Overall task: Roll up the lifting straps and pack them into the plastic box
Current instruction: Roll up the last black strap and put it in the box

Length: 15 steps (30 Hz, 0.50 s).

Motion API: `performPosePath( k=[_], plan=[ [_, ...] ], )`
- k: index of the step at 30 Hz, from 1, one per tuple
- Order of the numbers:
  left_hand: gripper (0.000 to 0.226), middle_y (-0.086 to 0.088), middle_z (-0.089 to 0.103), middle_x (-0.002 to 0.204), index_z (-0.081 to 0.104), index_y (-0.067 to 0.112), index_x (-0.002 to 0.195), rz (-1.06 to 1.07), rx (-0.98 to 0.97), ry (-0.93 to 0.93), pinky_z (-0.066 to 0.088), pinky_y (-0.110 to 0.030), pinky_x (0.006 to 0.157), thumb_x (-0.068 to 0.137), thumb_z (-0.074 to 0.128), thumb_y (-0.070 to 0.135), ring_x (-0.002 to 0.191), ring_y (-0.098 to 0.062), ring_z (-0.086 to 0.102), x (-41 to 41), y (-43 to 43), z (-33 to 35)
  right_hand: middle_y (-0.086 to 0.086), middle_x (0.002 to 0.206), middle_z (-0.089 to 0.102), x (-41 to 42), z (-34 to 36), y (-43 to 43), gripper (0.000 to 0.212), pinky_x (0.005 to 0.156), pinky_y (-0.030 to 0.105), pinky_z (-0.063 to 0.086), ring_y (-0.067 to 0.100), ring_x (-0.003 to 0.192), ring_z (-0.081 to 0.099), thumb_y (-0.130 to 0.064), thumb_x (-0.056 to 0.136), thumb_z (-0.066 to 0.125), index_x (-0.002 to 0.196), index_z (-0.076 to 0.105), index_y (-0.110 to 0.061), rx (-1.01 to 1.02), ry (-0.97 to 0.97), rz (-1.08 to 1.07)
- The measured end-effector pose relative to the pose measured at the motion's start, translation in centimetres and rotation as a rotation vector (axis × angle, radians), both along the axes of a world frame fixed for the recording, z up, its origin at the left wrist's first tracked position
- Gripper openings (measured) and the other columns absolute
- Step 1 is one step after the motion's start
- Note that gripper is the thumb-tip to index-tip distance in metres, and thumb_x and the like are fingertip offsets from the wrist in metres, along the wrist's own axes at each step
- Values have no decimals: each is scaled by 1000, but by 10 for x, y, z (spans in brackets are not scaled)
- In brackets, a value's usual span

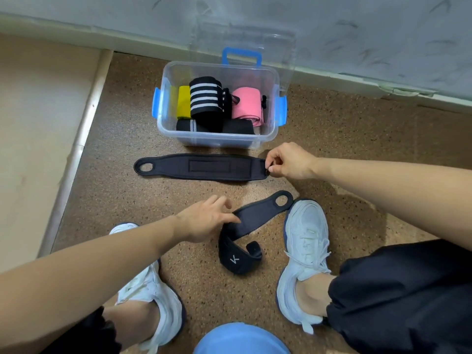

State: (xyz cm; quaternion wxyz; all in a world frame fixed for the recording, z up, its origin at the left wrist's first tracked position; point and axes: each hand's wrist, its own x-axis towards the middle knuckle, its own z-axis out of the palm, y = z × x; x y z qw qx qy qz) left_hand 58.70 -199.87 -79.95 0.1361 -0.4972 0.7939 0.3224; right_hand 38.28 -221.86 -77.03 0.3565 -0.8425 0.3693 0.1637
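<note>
A clear plastic box [270,72] with blue latches stands open on the speckled floor. Inside lie rolled straps: yellow [184,103], black with white stripes [205,98], pink [246,103] and black ones at the front. A long black strap [178,166] lies flat in front of the box; my right hand [288,160] pinches its right end. A second black strap [251,218] lies half curled between my shoes. The fingers of my left hand [204,221] lie spread, the thumb touching this strap's edge.
The box's clear lid [242,39] with a blue handle leans on the grey wall behind. My white shoes [305,254] flank the curled strap. A beige raised step [38,123] borders the floor on the left. A blue round object [241,339] sits at the bottom edge.
</note>
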Motion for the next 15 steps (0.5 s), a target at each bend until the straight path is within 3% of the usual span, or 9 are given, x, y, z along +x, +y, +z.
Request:
performPosePath(
  k=[4,7,9,12,15],
  plan=[
    [27,2,43,147,68,38,120,-211,-161,-28,45,-43,101,94,64,44,134,-27,35,-9,-1,-5,-8,78,68,-1,-3,3,14,72,27,49,9,72,63,-17,92,72,85,70,-29,6,8,16],
    [30,10,60,134,70,32,120,-62,-24,71,39,-40,107,95,63,48,137,-19,37,-1,-8,-2,-11,78,62,1,-2,3,9,74,27,45,5,71,57,-17,91,74,87,73,-25,7,-20,24],
    [28,5,67,123,70,28,116,100,31,162,39,-38,106,96,65,46,130,-15,47,5,-14,8,-11,86,54,2,1,1,3,79,26,42,4,77,52,-17,89,76,89,75,-20,-4,-40,36],
    [21,3,68,98,69,22,103,267,46,243,48,-37,86,96,68,41,98,-18,61,17,-22,29,-5,96,63,6,10,-4,5,90,34,49,13,93,59,-18,91,74,88,72,-21,23,-62,49],
    [12,7,66,91,69,21,100,374,154,338,51,-37,79,96,70,32,86,-13,61,31,-28,55,5,93,73,12,24,-6,7,81,37,54,21,87,68,-14,97,65,91,67,-13,76,-72,20]
  ],
)
